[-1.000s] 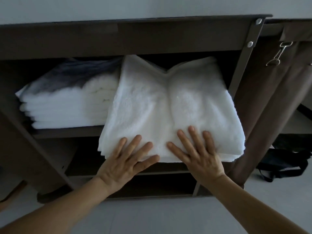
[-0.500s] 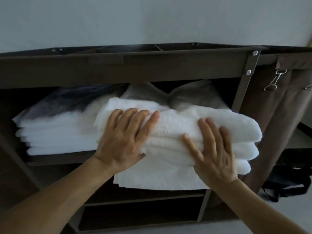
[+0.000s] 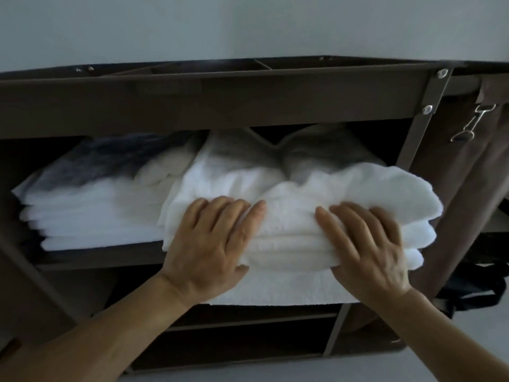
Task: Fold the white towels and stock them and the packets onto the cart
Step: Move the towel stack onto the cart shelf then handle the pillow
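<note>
A thick pile of folded white towels [image 3: 344, 188] sits at the right of the dark brown cart's [image 3: 220, 100] middle shelf [image 3: 104, 257]. Its front bulges out past the shelf edge, and a bottom layer hangs lower. My left hand [image 3: 209, 252] and my right hand [image 3: 369, 252] press side by side against the pile's front, fingers spread over the rounded fold. A second neat stack of white towels [image 3: 96, 210] lies to the left on the same shelf. No packets are in view.
A brown fabric laundry bag [image 3: 462, 175] hangs on the cart's right end, with a metal clip [image 3: 473, 122] on it. A black strapped bag [image 3: 473, 288] lies on the floor behind it. The cart's top tray has dividers, and lower shelves show below.
The towel lay flat and sticking out under my palms a second ago. Now it is bunched into a thick pile and sits deeper in the shelf. My view has tilted up.
</note>
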